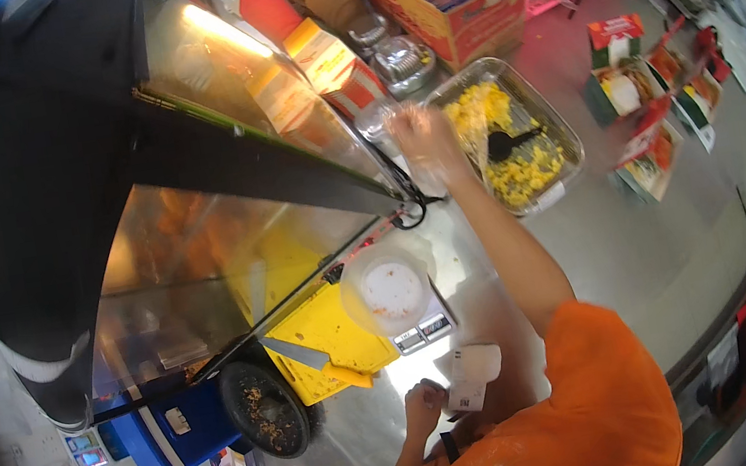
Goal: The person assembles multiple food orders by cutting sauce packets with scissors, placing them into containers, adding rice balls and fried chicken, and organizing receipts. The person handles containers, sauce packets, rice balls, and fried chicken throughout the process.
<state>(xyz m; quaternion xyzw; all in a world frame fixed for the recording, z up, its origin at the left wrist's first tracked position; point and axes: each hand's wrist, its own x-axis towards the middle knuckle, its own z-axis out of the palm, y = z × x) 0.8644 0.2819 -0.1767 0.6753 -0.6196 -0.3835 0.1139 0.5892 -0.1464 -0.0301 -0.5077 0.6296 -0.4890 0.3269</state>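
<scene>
My right hand (429, 140) is stretched far forward beside a metal tray (576, 145) of yellow scrambled egg (527, 176). Its fingers are curled closed and a clear plastic film seems to cover it; what is in them, if anything, I cannot make out. A black spoon (512, 144) lies in the egg. Closer to my body, my left hand (426, 406) is closed in a fist next to a white paper carton (474, 376). Whether it grips the carton's edge I cannot tell. A translucent bowl (388, 289) with crumbs sits on a kitchen scale (426, 330).
A yellow cutting board (312, 339) holds a yellow-handled knife (314, 357). Beside it is a black pan (265, 411) with crumbs. A glass-fronted display case (227, 226) stands at left. Filled food boxes (626, 89) are at right; a cardboard box (480, 14) stands behind.
</scene>
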